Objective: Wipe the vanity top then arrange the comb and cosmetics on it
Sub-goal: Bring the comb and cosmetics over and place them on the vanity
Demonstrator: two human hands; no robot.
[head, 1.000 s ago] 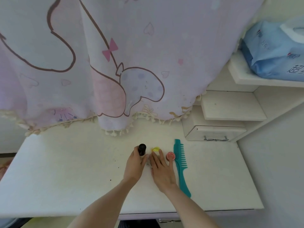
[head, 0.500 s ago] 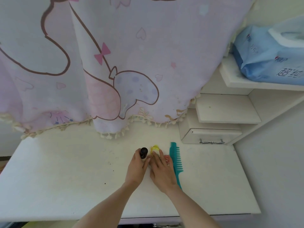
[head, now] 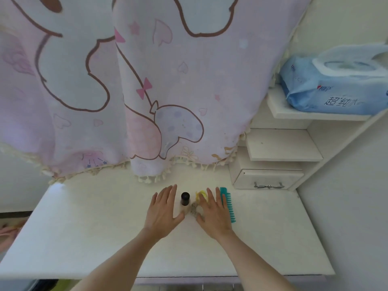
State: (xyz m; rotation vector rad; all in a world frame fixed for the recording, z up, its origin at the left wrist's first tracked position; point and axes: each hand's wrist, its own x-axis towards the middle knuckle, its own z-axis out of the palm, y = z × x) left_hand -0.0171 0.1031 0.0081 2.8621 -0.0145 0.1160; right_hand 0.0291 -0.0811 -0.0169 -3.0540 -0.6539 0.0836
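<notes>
Left hand point(head: 162, 215): flat, palm down, fingers straight and slightly spread, holds nothing; lies on or just over the top, thumb tip close to the bottle base, contact unclear.
Right hand point(head: 214, 215): flat, palm down, fingers straight, grips nothing; lies over the small items, fingertips reach the yellow item, outer edge just beside the comb.
Bottle point(head: 185, 201): small, upright, black cap over a clear body; stands between the two hands, nearer the left.
Yellow item point(head: 201, 195): small yellow piece, partly hidden under the right fingertips; cannot tell what it is.
Grey item point(head: 194, 207): small dull lump on the top by the right thumb, just right of the bottle; too blurred to identify.
Comb point(head: 228, 203): teal, lying flat, runs front to back, teeth point right; most of it shows along the right hand's outer edge.
Vanity top point(head: 84, 227): white, flat; all items sit in a tight row near the back, right of centre.
Curtain point(head: 147, 80): pink-lilac cartoon print, tasselled hem hangs down to the back edge of the top.
Drawer point(head: 267, 178): small white unit, metal handle, back right, near the comb's far end.
Shelves point(head: 283, 145): white, stepped, above the drawer.
Wipes pack point(head: 336, 89): blue soft pack on the upper shelf.
</notes>
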